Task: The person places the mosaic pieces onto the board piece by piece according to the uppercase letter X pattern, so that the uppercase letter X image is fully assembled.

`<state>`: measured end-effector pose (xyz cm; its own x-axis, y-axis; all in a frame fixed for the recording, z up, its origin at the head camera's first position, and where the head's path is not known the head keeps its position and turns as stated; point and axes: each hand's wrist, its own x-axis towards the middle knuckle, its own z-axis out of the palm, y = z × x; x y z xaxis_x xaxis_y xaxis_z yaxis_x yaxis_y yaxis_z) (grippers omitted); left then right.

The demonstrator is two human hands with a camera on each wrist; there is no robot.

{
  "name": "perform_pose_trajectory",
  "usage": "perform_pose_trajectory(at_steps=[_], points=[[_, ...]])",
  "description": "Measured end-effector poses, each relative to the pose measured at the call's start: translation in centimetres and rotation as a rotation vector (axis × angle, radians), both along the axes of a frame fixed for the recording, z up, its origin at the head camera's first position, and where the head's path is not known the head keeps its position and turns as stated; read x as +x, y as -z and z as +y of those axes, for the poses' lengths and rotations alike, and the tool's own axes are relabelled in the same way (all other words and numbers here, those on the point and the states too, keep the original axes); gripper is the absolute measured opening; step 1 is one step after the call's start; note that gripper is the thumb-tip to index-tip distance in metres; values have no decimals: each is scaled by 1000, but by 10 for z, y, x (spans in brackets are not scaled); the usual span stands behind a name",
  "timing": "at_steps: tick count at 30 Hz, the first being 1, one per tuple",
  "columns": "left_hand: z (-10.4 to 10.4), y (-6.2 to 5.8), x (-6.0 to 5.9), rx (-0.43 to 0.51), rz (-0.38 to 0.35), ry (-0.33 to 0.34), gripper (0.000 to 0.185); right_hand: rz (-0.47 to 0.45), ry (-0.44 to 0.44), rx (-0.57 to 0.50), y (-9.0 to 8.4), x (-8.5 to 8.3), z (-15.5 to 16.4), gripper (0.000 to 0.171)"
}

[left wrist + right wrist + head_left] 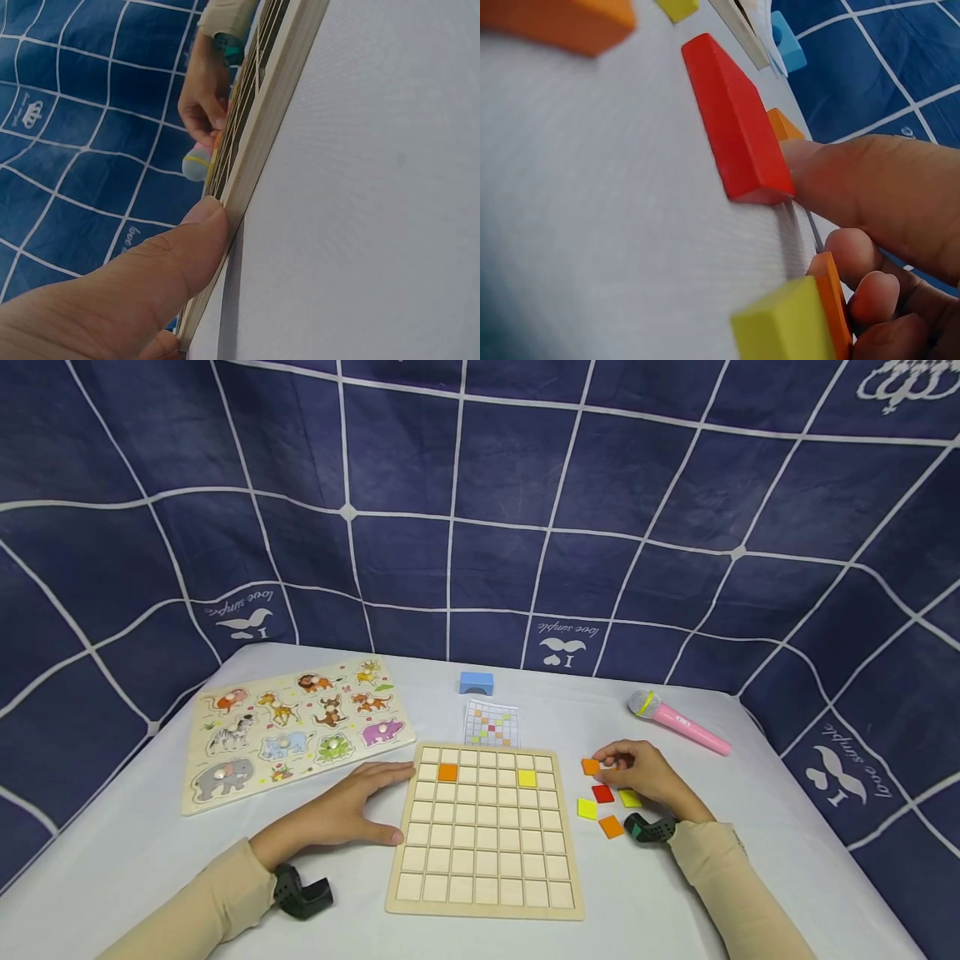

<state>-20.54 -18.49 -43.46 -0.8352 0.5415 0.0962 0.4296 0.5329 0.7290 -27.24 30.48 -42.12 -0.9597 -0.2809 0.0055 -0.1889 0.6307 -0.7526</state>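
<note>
While the wooden grid board (484, 833) is lying flat on the white counter (135, 843), it is being steadied by the left hand (352, 810), which is being pressed flat along the board's left edge. Left grip: fingers straight and apart, nothing clamped; in the left wrist view the thumb (191, 240) is being pushed against the board's rim.

Two tiles are sitting in the board's second row: an orange one (447, 772) near the left, a yellow one (527, 778) near the right.

Right hand (645, 774) is being held over the loose tiles just right of the board. An orange tile (590, 767) is being touched at the fingertips. Right grip: fingers curled, but whether that tile is being pinched or only touched cannot be told. In the right wrist view a finger is being pressed against the end of the red tile (739, 139).

Loose tiles beside the hand: red tile (602, 793), yellow tile (587, 808), second orange tile (611, 827), another yellow (630, 798) partly under the palm.

Also on the counter: pattern card (491, 723) just behind the board, blue block (476, 682) behind that, animal puzzle (296, 727) at left, pink toy microphone (678, 722) at right.
</note>
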Motion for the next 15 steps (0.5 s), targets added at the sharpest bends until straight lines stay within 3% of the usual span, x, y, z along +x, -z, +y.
perform_pose_trajectory(at_steps=[15], points=[[0,0,0,3,-3,-2,95,26,16,-8,-3,-1,2,27]])
